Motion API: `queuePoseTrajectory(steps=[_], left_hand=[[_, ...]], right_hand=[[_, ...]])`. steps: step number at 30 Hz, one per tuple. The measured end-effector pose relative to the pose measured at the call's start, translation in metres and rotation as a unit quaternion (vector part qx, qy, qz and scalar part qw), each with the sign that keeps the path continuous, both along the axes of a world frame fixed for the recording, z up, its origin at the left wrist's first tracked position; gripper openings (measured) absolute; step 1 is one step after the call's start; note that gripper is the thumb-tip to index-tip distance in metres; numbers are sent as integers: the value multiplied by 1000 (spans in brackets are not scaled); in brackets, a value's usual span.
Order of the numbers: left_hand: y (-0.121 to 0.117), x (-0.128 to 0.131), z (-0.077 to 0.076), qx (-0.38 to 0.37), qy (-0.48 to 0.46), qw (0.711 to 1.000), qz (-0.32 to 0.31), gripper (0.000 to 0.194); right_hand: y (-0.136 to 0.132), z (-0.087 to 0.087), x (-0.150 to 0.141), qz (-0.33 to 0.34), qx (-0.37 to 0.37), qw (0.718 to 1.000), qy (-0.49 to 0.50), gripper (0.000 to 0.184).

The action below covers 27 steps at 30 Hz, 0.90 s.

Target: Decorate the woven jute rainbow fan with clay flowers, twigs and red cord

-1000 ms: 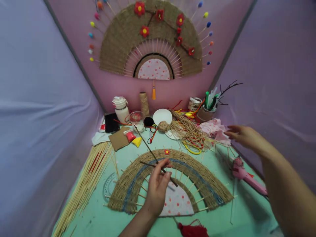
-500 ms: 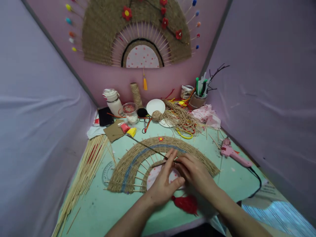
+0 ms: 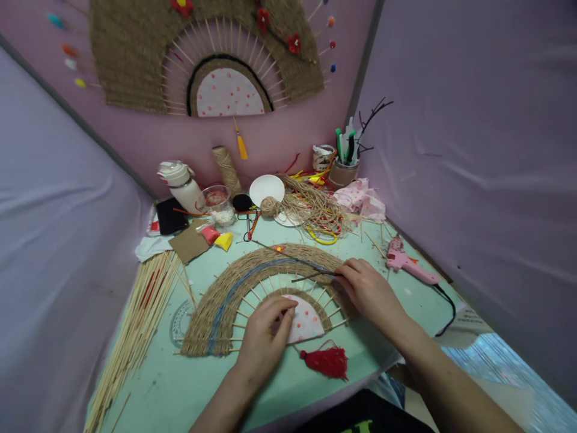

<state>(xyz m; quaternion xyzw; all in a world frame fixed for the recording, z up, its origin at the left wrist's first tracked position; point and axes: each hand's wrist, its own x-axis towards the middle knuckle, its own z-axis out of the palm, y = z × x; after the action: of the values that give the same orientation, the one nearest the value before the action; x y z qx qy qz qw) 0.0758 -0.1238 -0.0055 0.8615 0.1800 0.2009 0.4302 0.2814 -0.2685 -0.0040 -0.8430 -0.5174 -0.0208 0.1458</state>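
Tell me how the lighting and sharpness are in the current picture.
In the head view, light is soft and rather dim; a blurry shadow falls on the table under the right forearm; the bluish patch at lower right is brightest; wide-angle stretch seems to slant the side walls; fine detail on the twig looks soft.

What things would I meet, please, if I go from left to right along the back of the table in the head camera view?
White-lidded bottle → twine spool → round white plate → brown pot with tools.
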Motion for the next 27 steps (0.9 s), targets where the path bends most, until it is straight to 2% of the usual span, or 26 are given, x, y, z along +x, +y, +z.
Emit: queuePoseTrajectory(steps=[6,12,15,18,21,23,25,27], left_hand=[[4,20,7,50,34,998,-13,18],[2,45,7,163,26,985,-42,19],[15,51,4,202,8,979,-2,19],[33,52,2,204,8,978,53,19],[40,53,2,177,17,981,79,19],[36,55,3,129,12,988,80,19],[25,59,2,39,10,996,77,19],[13,64,0,-105,17,991,82,22]], right_hand=[[-15,3,-2,-33,-13,999,16,15],[-13,1,1,-34,-49,998,35,15],[-8,1,8,-41,-64,997,33,16],[-2,1,15,-43,-81,995,29,16],[5,2,22,-38,-77,996,35,15],[11,3,24,-33,-54,997,46,16],[17,7,23,-23,-13,997,75,15],[25,13,17,-2,39,991,124,14]])
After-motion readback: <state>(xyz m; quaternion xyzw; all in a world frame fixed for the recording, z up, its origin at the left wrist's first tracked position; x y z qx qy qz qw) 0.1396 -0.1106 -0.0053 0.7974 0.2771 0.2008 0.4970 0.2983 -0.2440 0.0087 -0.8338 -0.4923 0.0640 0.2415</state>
